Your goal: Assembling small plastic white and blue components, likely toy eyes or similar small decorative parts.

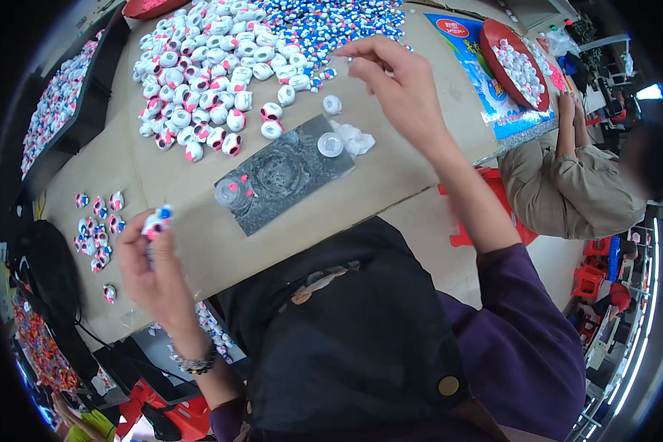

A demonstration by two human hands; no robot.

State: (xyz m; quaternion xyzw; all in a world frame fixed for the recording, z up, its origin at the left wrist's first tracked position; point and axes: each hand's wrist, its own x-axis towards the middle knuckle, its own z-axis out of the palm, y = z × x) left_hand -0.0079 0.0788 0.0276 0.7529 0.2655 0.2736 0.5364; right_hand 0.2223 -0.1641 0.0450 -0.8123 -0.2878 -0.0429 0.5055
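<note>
My left hand (155, 272), at the left of the table, is closed round a small toy figure (157, 221) in white, pink and blue. Over the far side of the table, my right hand (398, 85) has its thumb and forefinger brought close together beside the heap of small blue parts (331, 26). Whatever lies between those fingertips is too small to name. White and pink toy heads (199, 88) form a big pile left of that heap. Between my hands lies a dark stone slab (280, 173) bearing a clear round dish (232, 193) with pink bits and a small clear cup (330, 144).
A crumpled white tissue (355, 138) touches the slab's right end. Finished-looking figures (96, 232) lie at the table's left. A dark bin (88, 96) of parts stands far left. Beyond a red bowl (493, 55) of white pieces sits another person (582, 184) at right.
</note>
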